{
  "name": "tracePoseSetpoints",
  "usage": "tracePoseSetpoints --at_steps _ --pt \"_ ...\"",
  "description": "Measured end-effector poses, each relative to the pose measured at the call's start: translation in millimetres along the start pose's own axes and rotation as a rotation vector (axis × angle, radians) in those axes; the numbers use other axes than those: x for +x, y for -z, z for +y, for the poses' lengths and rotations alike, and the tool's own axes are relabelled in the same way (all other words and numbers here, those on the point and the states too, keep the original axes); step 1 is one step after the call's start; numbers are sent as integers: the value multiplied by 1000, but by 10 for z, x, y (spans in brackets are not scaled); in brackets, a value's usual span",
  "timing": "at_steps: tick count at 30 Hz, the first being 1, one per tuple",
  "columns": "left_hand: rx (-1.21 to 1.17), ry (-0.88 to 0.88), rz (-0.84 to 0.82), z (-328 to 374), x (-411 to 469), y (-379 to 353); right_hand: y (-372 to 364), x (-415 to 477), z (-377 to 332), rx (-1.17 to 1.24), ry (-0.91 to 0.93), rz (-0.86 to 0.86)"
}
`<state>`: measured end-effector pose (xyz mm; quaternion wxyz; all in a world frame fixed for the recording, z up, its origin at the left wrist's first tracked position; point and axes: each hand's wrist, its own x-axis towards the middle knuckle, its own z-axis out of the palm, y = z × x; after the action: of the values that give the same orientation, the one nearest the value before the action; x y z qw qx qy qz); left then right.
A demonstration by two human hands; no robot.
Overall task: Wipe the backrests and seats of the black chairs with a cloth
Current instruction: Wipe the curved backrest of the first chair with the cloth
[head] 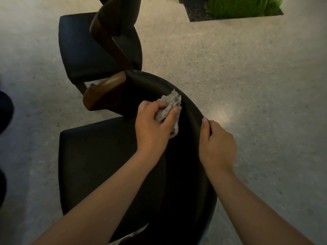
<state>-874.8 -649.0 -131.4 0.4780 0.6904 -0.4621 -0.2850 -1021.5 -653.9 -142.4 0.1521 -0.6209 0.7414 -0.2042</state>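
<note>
Cloth [172, 105] bunched against the inner face of the near chair's backrest [187, 165], just under its top edge. Left hand [152, 128] grips the cloth. Right hand [217, 145] curls over the top edge just beside it, likely steadying. Backrest arcs from far-left to near-right; seat [97, 165] lies left of the hands, left hand nearer. No legible writing.

Likely a café or restaurant dining area, though that is not certain. Two matching black padded chairs with wooden arms: near chair [99, 156] at lower centre, second chair [79, 46] at upper left. Polished speckled stone floor [247, 85]. Sunken planter bed [238, 7] with greenery, upper right.
</note>
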Motion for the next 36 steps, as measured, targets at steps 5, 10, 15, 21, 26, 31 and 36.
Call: tracePoseSetpoints --at_steps 5,10,15,21,26,31,36 --pt "26 -44 28 168 177 -308 -28 9 3 1 22 7" --pt "131 -15 71 127 310 -534 -51 8 6 -21 38 28" --pt "-75 136 171 56 231 -529 -61 12 18 -27 39 37" --pt "-152 310 216 -206 94 -418 -73 6 30 -10 47 40" --pt "-140 312 239 -359 -16 -248 -71 7 36 0 59 43" --pt "-153 166 188 -130 68 -429 -66 16 35 -30 64 54" --pt "-208 176 214 -218 59 -586 -67 15 52 -26 60 34"
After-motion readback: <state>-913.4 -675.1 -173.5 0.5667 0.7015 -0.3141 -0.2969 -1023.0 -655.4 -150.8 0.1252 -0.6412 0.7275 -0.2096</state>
